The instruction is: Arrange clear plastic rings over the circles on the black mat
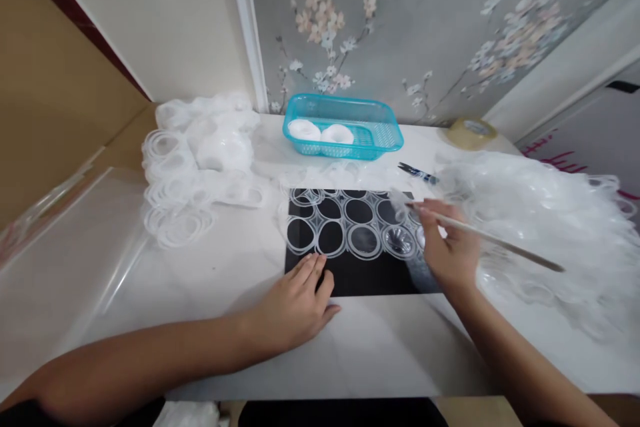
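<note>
A black sheet (370, 278) lies flat on the white table, with a translucent sheet of joined rings (331, 238) over most of it. My left hand (303, 294) rests on the sheet's lower left, fingers stretched and touching the rings' near edge. In my right hand (453, 250) is a long thin stick (500, 240), perhaps a brush, gripped between thumb and fingers. Its tip points left, over the upper right rings, beside a blurred wisp of clear film (399, 202). Part of the sheet's right side is hidden by this hand.
A blue basket (383, 127) with two white rolls (337, 134) stands at the back. Small snips (417, 172) and a tape roll (470, 132) lie to its right. Piles of clear ring sheets flank the work, left (200, 160) and right (550, 234).
</note>
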The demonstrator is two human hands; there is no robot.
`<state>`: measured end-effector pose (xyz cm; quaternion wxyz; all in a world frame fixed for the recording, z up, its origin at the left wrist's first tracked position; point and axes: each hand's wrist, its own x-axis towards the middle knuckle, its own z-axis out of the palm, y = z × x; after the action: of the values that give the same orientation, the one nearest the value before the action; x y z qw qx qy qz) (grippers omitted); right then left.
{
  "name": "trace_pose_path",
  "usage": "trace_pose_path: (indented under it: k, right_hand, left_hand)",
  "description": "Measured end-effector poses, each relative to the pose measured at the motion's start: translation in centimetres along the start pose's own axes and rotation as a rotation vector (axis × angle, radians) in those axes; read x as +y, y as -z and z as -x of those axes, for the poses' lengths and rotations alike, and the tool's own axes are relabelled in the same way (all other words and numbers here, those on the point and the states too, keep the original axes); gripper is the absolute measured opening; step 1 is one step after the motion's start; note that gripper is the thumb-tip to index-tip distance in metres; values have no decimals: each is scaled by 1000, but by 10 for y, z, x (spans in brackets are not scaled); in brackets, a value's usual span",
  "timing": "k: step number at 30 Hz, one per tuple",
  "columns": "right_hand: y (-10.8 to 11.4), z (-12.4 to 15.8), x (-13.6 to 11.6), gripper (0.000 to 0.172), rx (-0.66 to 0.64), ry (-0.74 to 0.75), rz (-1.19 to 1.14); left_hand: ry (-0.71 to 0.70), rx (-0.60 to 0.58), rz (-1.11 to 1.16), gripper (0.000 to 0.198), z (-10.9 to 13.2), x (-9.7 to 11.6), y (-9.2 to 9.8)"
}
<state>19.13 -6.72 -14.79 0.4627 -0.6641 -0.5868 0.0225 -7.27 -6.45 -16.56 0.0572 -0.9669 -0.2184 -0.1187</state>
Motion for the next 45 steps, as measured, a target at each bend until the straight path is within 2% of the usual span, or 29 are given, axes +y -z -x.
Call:
trace_pose_path:
  k: [4, 7, 12, 27, 31, 34, 36, 38, 40, 43, 44, 45]
  right_hand:
    - [-5, 35, 13, 15, -297, -43, -151]
    - [-15, 41, 12, 16, -382, -43, -239]
    - [-19, 36, 8, 15, -408, -82, -249]
    - [-19, 36, 13, 13, -399, -54, -202]
    - [-18, 44, 11, 14, -378, 86, -96]
    - [-15, 50, 5, 18, -385, 347, 80]
    - [-13, 45, 5, 22, -398, 491, 201]
    - [-8, 28, 10, 24, -358, 544, 277]
    - [-1, 5, 19, 23, -186, 488, 296]
    - [14, -15, 34, 20, 178, 206, 240]
    - [19, -13, 38, 20, 216, 129, 204]
    - [22, -8, 40, 20, 189, 74, 160]
  left_hand:
    - [-115, 30, -41, 39, -13, 6, 1]
    - [-173, 60, -23, 47, -27, 12, -6]
    - [-172, 67, 17, 51, -40, 15, -18]
    - [-151, 60, 98, 49, -42, 13, -23]
    - [-137, 51, 130, 48, -43, 12, -22]
    - [-123, 30, 173, 50, -44, 11, -22]
    - [-123, 24, 194, 52, -44, 11, -23]
    - [-120, 15, 210, 51, -44, 11, -23]
    - [-114, 13, 218, 49, -43, 10, -23]
    - [-117, 36, 210, 48, -41, 9, -22]
    - [-122, 44, 200, 48, -41, 8, -21]
    - [-129, 51, 186, 48, -41, 8, -20]
